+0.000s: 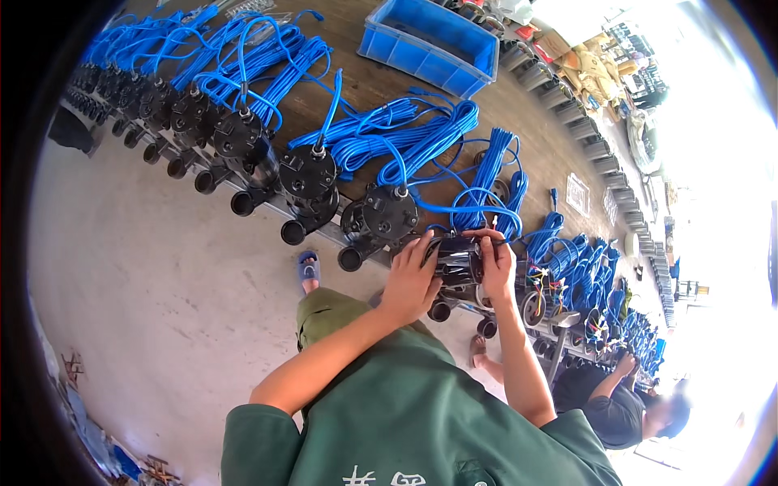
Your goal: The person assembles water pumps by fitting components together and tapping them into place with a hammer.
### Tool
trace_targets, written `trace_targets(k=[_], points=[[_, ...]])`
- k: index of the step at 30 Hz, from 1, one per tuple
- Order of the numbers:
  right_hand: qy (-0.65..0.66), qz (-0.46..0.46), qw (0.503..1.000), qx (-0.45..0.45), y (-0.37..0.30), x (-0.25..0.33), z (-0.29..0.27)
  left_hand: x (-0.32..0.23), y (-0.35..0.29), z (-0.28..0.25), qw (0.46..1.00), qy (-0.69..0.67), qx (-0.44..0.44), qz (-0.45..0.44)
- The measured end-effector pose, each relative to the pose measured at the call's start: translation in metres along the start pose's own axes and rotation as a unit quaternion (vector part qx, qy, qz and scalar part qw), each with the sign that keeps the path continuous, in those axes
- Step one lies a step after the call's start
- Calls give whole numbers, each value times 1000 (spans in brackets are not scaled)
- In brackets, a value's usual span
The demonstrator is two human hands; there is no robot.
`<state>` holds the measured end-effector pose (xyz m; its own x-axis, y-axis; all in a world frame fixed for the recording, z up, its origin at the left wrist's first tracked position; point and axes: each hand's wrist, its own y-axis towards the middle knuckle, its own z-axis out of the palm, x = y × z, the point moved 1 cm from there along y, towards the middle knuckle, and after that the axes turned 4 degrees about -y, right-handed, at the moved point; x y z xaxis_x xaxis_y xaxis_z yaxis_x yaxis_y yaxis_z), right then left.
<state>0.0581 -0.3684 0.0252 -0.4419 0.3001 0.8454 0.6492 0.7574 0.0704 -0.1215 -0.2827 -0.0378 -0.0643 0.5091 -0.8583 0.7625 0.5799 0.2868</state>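
Note:
Both hands hold a glossy black cylindrical pump body (460, 261) at the edge of the bench. My left hand (410, 282) is closed around its left side, with the fingers toward the top. On the opposite side my right hand (498, 266) grips it, fingers bent over the upper rim. A blue cable (470, 210) loops just beyond my fingers. Immediately left of my left hand stands a black submersible pump (390, 212) with a round lid and a side outlet. The underside of the held body is partly hidden.
More black pumps (308, 174) line the bench edge to the left. Coiled blue cables (442, 139) lie on the wooden bench (356, 91). A blue plastic crate (428, 50) sits at the far side. Another person (604, 405) works at the right. Open pump bodies (533, 308) stand rightward.

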Motion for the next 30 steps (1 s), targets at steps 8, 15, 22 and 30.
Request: trace_targets(k=[8,15,22,30], points=[[-126,-70,990,-2,-5,34,6,8,-15,-24,973,-217,60,-50],[-176,-97,980,-2,-6,51,22,18,-2,-17,847,-511,48,-140],[-185,-113,976,34,-1,44,12,8,45,-3,911,-374,93,-145],[-121,97,972,-176,-51,25,-121,-11,48,-3,896,-400,34,-190]])
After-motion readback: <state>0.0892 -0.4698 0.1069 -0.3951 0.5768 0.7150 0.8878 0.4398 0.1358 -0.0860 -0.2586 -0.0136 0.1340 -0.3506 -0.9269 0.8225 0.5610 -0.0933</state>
